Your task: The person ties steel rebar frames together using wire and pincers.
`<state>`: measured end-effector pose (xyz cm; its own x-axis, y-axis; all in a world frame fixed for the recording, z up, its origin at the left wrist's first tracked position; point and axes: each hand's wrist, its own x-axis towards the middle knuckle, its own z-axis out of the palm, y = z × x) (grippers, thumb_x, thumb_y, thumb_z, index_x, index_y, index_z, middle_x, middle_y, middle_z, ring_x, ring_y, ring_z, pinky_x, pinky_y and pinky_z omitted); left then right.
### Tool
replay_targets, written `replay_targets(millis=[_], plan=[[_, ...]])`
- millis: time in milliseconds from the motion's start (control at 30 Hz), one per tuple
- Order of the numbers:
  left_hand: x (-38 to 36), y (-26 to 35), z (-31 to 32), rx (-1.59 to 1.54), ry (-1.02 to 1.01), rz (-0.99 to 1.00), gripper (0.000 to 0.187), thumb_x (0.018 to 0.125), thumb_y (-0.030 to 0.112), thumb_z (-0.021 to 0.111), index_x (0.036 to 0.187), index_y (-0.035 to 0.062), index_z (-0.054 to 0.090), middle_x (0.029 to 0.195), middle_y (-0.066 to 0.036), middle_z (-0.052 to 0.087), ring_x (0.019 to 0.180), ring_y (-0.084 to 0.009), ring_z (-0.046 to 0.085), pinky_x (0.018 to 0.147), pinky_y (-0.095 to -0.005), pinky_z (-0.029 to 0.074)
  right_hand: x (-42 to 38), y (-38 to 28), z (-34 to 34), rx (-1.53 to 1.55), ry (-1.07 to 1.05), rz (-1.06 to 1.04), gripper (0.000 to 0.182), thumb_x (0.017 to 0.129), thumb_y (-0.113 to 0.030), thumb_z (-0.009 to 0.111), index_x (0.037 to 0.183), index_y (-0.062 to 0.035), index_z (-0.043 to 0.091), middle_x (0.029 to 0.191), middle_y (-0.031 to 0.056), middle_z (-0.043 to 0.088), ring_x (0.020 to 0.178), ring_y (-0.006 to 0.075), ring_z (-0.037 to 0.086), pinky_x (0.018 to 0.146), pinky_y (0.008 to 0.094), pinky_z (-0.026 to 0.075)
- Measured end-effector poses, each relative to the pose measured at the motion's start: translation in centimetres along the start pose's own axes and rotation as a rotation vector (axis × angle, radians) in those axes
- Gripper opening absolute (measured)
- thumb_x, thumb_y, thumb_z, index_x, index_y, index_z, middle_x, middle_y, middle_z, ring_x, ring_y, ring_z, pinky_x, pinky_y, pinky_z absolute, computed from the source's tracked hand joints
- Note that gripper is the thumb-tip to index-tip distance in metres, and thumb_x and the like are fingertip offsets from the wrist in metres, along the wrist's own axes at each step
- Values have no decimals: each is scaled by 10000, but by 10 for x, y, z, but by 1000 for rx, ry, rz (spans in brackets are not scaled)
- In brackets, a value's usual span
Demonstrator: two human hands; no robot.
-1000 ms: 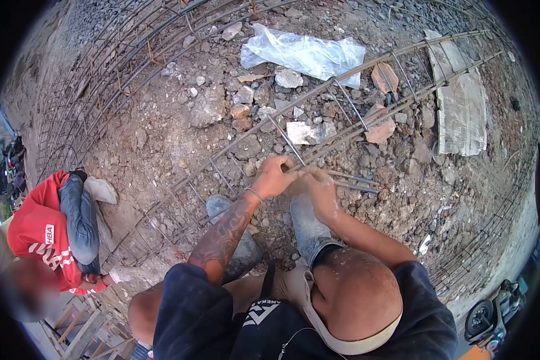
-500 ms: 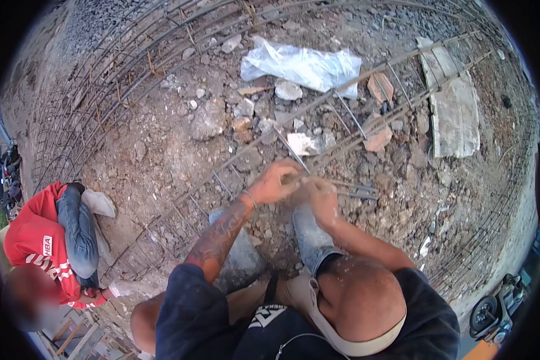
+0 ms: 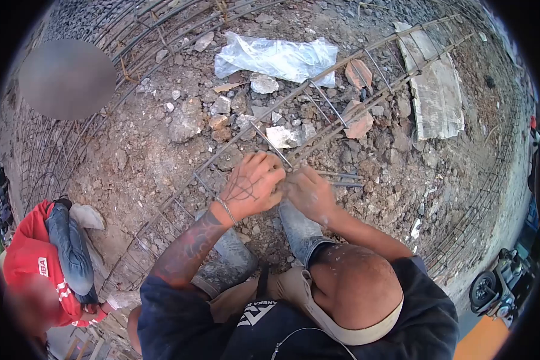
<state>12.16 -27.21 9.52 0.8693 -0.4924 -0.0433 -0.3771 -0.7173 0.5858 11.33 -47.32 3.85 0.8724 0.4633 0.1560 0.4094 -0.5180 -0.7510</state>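
Observation:
A long rebar cage [image 3: 336,117] of thin bars and square stirrups lies across rubble-strewn ground. My left hand [image 3: 252,183], on a tattooed arm with a wrist bracelet, is closed back-up over a stirrup joint of the cage. Touching it from the right, my right hand [image 3: 309,193] is closed on the same bars. Whatever sits between the fingers is hidden. Short bar ends [image 3: 345,178] stick out just right of my right hand. My knees and boots are below the hands.
A crumpled clear plastic sheet [image 3: 276,57] and a grey board [image 3: 435,90] lie beyond the cage among stones and brick pieces. Curved rebar mesh [image 3: 102,78] runs along the upper left. A person in a red shirt [image 3: 36,270] crouches lower left. A motorcycle [image 3: 498,288] stands lower right.
My left hand has rolled over the joint so its back faces up, and both hands have shifted slightly left. The view has tilted, sliding the ground objects leftward.

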Motion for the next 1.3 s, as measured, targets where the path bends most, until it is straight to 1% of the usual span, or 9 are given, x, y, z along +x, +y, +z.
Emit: replay_targets(millis=[67,133,233,433,533,600,800,1067,1300], plan=[[2,22,-18,-81,57,-10,273,697,200,702,911,60,605,963,-133,578,970,-310,549,841,-405,443,-18,19,-30,-8,10,53,174,822,-154,639,951,-42,603,962,140,586,669,250,608,584,368,530],[3,24,-19,-151,130,-60,291,703,194,699,943,63,600,987,-135,576,981,-317,546,852,-410,443,-17,42,-68,-123,168,742,366,851,-245,630,1137,-30,554,1130,185,542,927,248,597,797,418,515],[16,16,0,-148,262,-340,299,721,159,678,982,51,579,1080,-133,549,1035,-314,518,873,-439,426,-67,90,-66,-781,-245,317,539,848,-318,624,1278,-39,457,1255,192,476,1161,289,471,982,456,385],[35,94,71,-377,113,-292,482,679,251,711,1060,2,551,1279,-225,410,1263,-412,347,1069,-526,276,-77,127,-45,-653,-623,180,560,794,-305,618,1259,-41,452,1270,143,485,1158,307,449,982,438,346],[26,81,66,-360,548,-555,600,713,257,708,1209,4,483,1401,-254,279,1330,-443,245,1075,-539,250,-67,135,-60,-534,-609,-55,474,749,-272,631,1130,-9,530,1052,171,570,1004,348,523,893,466,390],[-3,45,38,-70,1004,-957,675,747,271,703,1286,-1,401,1407,-280,254,1348,-445,198,1075,-544,220,-58,128,-67,-385,-638,-31,405,736,-217,625,1083,-18,565,978,198,578,930,389,535,841,488,411],[-238,-41,35,565,1254,-2153,795,841,425,584,1397,-22,233,1433,-314,218,1355,-469,160,1110,-544,150,-51,121,-64,-247,-758,69,293,745,-129,581,996,21,569,772,225,586,724,444,573,660,493,466],[-247,-38,34,-225,660,-2271,848,867,595,440,1418,-15,229,1442,-307,246,1368,-431,187,1116,-546,100,-44,105,-55,-54,-721,30,254,774,-76,565,1007,24,560,743,225,589,685,433,578,619,452,467],[25,46,58,-186,693,-1289,947,820,524,592,1446,-28,143,1457,-332,178,1373,-463,131,1117,-514,130,-50,68,-72,-70,-641,120,265,808,-137,583,1027,4,541,825,249,605,777,439,589,673,483,469]])
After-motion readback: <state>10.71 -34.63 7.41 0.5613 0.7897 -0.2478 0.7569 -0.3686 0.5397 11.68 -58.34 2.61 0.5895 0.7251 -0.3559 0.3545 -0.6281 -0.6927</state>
